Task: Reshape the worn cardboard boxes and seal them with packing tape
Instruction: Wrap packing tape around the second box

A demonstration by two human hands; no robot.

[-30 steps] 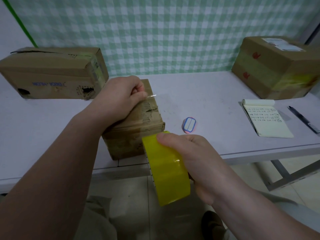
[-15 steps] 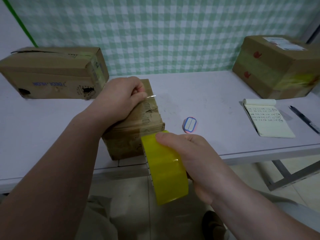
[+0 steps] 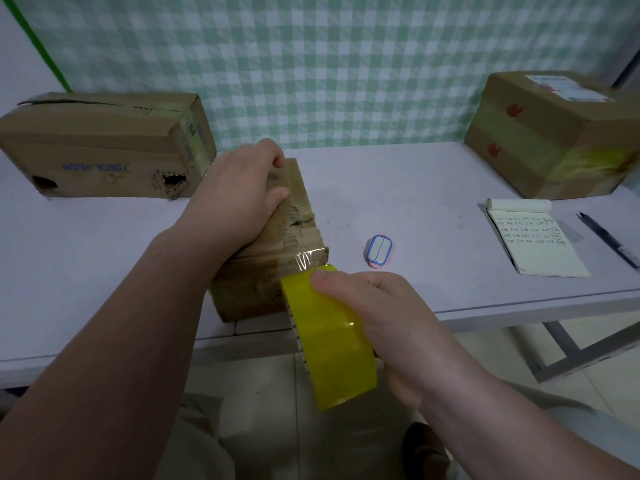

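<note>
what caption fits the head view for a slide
Left hand grips worn cardboard box while right hand holds yellow tape roll.

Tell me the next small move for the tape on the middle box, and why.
Probably draw the yellow packing-tape roll down over the near face of the small worn cardboard box. The right hand grips the roll at that box's near top edge, a crinkled clear strip bridges them, and the left hand holds the box.
</note>
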